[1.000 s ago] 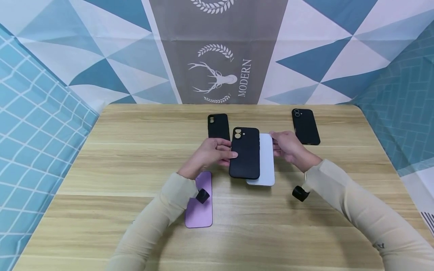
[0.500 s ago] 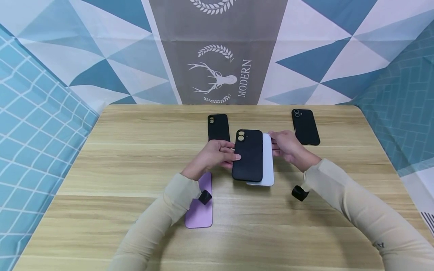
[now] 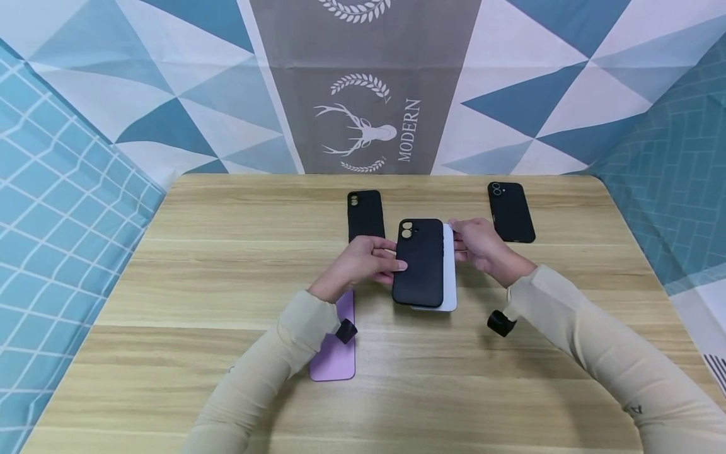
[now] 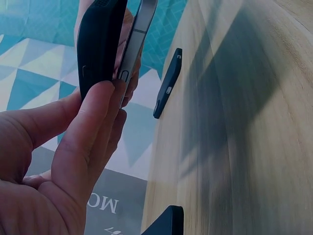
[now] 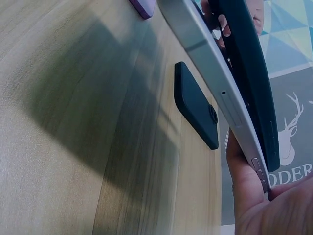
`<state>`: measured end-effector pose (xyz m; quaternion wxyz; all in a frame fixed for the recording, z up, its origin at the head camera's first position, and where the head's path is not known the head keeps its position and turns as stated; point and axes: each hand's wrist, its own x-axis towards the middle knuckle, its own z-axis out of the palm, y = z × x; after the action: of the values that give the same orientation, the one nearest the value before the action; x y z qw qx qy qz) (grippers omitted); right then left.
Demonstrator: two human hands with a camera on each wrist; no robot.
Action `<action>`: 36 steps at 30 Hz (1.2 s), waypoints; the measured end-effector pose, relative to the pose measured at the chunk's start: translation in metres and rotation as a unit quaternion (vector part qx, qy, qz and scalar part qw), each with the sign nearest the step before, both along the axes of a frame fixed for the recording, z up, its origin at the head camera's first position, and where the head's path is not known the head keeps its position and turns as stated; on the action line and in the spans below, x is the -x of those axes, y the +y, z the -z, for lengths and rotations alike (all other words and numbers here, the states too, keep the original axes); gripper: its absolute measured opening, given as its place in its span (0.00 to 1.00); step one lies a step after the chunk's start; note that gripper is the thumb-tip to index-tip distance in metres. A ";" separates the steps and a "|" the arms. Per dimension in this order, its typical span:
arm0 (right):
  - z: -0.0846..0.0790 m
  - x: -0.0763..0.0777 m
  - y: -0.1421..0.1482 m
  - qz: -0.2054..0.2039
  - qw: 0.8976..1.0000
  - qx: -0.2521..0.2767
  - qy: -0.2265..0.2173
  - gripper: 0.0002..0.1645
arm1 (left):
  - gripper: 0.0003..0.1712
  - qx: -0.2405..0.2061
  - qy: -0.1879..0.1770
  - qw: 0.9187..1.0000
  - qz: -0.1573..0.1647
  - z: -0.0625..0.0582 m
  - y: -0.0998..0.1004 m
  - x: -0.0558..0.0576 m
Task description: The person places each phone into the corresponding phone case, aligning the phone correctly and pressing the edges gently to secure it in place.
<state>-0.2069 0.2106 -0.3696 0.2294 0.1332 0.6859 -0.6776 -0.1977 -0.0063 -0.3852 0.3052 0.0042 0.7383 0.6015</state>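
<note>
My left hand (image 3: 371, 258) pinches a black phone case (image 3: 418, 268) by its left edge, thumb on the back. Two round camera openings show at the case's top left. Behind it my right hand (image 3: 479, 246) holds a white phone (image 3: 449, 271) by the upper right edge. The case overlaps most of the phone in the head view. In the left wrist view the case (image 4: 100, 49) stands close beside the phone's metal side (image 4: 134, 44), a narrow gap between them. A wedge-shaped gap separates phone (image 5: 220, 88) and case (image 5: 254, 88) in the right wrist view.
Another black phone case (image 3: 365, 214) lies behind my left hand. At the back right lies a black phone-shaped piece (image 3: 512, 211) with two camera rings. A purple phone-shaped piece (image 3: 333, 362) lies partly under my left sleeve. A patterned cloth (image 3: 363, 94) hangs behind the wooden table (image 3: 227, 265).
My left hand has moved the black case to the right and slightly toward me, so it covers more of the white phone. The right hand has hardly moved.
</note>
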 end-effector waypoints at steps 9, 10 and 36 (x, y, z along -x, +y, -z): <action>-0.001 0.000 0.000 0.001 1.000 0.003 0.000 0.17 | 0.30 -0.006 -0.003 1.000 0.002 0.003 0.005 -0.002; -0.001 0.000 0.000 0.002 1.000 0.005 0.000 0.17 | 0.30 -0.008 -0.003 1.000 0.003 0.004 0.006 -0.002; -0.003 -0.002 0.001 -0.009 1.000 0.014 -0.009 0.19 | 0.18 -0.033 -0.030 0.999 0.010 0.014 0.012 -0.003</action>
<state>-0.2050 0.2119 -0.3670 0.2433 0.1301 0.6754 -0.6839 -0.1944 0.0056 -0.3991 0.3329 0.0041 0.7083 0.6225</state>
